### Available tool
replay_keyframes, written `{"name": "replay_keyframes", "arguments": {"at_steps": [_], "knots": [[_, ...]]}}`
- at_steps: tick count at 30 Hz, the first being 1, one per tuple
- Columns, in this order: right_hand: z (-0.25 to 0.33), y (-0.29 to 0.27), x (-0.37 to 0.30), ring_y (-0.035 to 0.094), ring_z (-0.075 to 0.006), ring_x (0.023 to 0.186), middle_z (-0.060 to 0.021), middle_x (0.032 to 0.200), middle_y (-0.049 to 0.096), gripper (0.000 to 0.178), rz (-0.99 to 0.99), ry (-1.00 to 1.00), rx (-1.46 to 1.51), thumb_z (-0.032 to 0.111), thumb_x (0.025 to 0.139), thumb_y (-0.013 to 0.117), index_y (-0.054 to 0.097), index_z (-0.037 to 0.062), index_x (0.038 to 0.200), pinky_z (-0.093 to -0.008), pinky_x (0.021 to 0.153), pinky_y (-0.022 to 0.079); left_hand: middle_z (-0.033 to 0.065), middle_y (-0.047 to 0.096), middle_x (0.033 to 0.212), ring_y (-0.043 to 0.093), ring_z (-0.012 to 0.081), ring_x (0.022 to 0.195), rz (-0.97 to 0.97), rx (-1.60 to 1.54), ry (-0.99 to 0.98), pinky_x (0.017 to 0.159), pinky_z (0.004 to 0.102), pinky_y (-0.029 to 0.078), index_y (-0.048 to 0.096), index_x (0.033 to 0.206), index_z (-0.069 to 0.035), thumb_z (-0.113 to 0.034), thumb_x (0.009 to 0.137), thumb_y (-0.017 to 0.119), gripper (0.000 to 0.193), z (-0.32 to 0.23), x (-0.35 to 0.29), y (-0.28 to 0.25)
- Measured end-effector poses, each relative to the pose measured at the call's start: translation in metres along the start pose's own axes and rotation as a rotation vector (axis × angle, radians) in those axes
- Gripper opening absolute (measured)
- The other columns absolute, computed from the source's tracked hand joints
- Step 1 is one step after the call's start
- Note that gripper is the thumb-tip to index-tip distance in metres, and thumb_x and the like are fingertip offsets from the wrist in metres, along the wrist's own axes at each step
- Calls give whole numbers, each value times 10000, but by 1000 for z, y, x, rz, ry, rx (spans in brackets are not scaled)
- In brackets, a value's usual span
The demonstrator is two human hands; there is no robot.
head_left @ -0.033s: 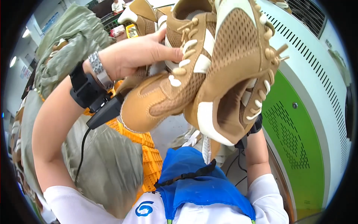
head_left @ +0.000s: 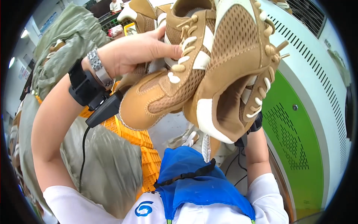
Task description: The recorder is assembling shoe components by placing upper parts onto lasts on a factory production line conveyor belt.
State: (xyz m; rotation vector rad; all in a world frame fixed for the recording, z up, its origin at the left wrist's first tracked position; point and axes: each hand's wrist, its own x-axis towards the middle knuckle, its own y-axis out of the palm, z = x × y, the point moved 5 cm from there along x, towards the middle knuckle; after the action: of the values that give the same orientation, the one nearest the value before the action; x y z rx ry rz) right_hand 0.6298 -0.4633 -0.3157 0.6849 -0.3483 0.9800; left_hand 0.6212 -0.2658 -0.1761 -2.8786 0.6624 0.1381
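My left hand (head_left: 140, 50), with a metal watch band at the wrist, is closed around a tan sneaker (head_left: 145, 108). Its thumb presses beside the cream laces; its other fingers are hidden behind the shoe. That sneaker's toe points down to the lower left. Against its right side is a second tan sneaker (head_left: 212, 82), mesh-sided, with a white heel patch and its opening facing me. My right forearm (head_left: 257, 151) rises behind this second shoe, which hides my right hand, so its grip does not show. More tan-and-white sneakers (head_left: 143, 16) appear just beyond my left hand.
A white and green machine housing (head_left: 294, 142) with slots stands close at my right. Orange plastic crates (head_left: 151, 162) sit below on the left, beside grey-green cloth coverings (head_left: 104, 160). A person (head_left: 116, 5) is far back at the upper left.
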Motion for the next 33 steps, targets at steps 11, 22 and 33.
{"name": "replay_keyframes", "arguments": {"at_steps": [11,22,33], "knots": [[-82,-127,138,558,-149,972,-56,1110,545,492,-8,41,87,181,840,637,420,34,1256,-257,781,502,58,555,1154,542,102,998,22,61,83,824,257,473,294,1374,-32,-81,769,662,710,79,140,-195],[-167,-184,407,572,-154,719,-31,888,572,370,-365,339,-265,415,931,379,480,106,1108,-282,600,500,80,509,1209,517,114,977,-86,53,136,798,256,459,196,1427,-84,-169,737,712,865,74,175,-468],[-238,-307,517,581,-140,843,-40,1008,568,306,-391,355,-167,97,903,487,466,40,1203,-242,656,517,116,453,1296,433,161,1144,-128,99,280,981,267,355,182,1412,-15,-182,720,725,895,166,321,-579]]}}
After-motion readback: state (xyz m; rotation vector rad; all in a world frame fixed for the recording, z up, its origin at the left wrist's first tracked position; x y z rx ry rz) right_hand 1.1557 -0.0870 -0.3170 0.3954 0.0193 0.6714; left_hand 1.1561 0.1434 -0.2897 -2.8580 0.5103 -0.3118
